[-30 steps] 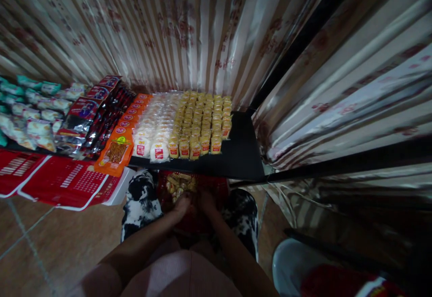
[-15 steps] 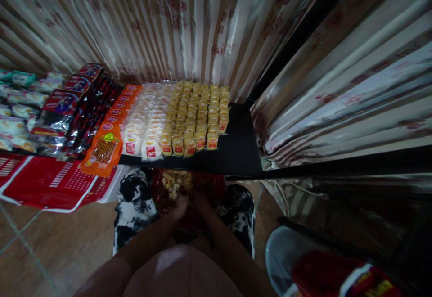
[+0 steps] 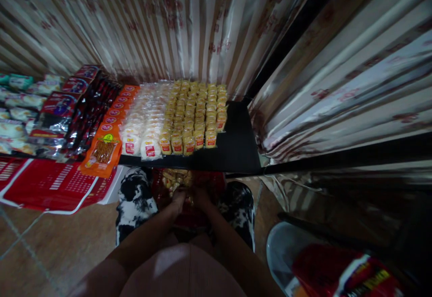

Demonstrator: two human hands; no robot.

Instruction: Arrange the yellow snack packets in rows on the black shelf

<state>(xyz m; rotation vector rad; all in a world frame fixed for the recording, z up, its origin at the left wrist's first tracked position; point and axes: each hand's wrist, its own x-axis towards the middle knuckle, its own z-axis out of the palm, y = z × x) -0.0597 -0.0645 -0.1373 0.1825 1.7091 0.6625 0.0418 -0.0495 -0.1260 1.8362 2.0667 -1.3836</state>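
Note:
Between my knees stands a red basket (image 3: 216, 184) holding small yellow-gold wrapped snack packs (image 3: 175, 177). My left hand (image 3: 178, 195) reaches into it, close against these packs. Just to its right, my right hand (image 3: 200, 197) is also down in the basket. Deep shadow hides the fingers of both hands, so whether they grip a pack does not show. On the black shelf (image 3: 236, 146) above, rows of matching yellow wrapped packs (image 3: 194, 117) stand beside white round wrapped snacks (image 3: 145, 121).
An orange snack bag (image 3: 104, 148) overhangs the shelf's front edge, with dark red packets (image 3: 64, 108) left of it. A red basket with white handles (image 3: 60, 184) stands below left. At lower right a grey bin (image 3: 283, 252) holds a red bag (image 3: 337, 270). Pleated curtains (image 3: 189, 27) hang behind.
My left hand has shifted slightly up and inward among the packs in the basket. The right hand has moved only a little. The view has shifted slightly; the shelf goods look unchanged.

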